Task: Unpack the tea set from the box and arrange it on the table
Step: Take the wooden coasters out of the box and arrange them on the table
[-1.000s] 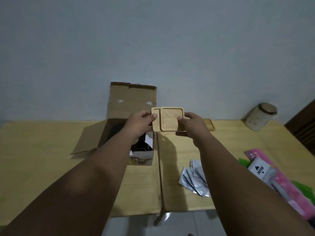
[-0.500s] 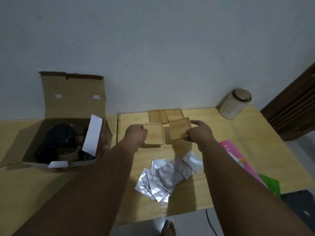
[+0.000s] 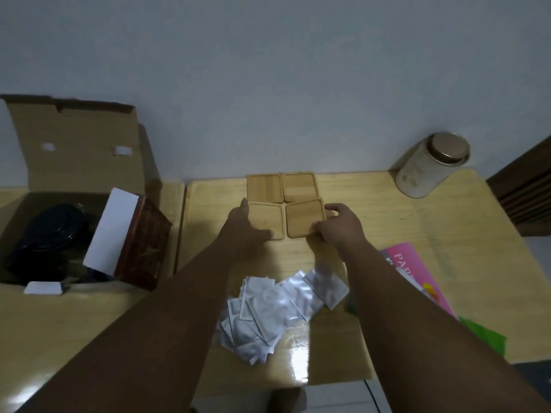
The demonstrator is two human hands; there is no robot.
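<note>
Several square wooden coasters lie in a two-by-two block near the wall on the wooden table (image 3: pixel 417 234). My left hand (image 3: pixel 243 226) grips the near left coaster (image 3: pixel 267 219), flat on the table. My right hand (image 3: pixel 338 223) holds the near right coaster (image 3: pixel 304 217), also flat. The two far coasters (image 3: pixel 264 187) (image 3: pixel 299 186) lie untouched behind them. An open cardboard box (image 3: pixel 74 150) stands at the left with a black teapot (image 3: pixel 50 231) inside and a white card flap (image 3: pixel 111 234) leaning in it.
A pile of silver foil sachets (image 3: pixel 277 311) lies between my forearms. A round tin canister (image 3: pixel 432 165) stands at the back right by the wall. A pink packet (image 3: pixel 414 269) and a green one (image 3: pixel 483 335) lie at the right edge. Dark slatted furniture (image 3: pixel 524 189) is far right.
Both hands have lowered their coasters onto the table in front of the two far coasters. The view has shifted, so the box now sits further left.
</note>
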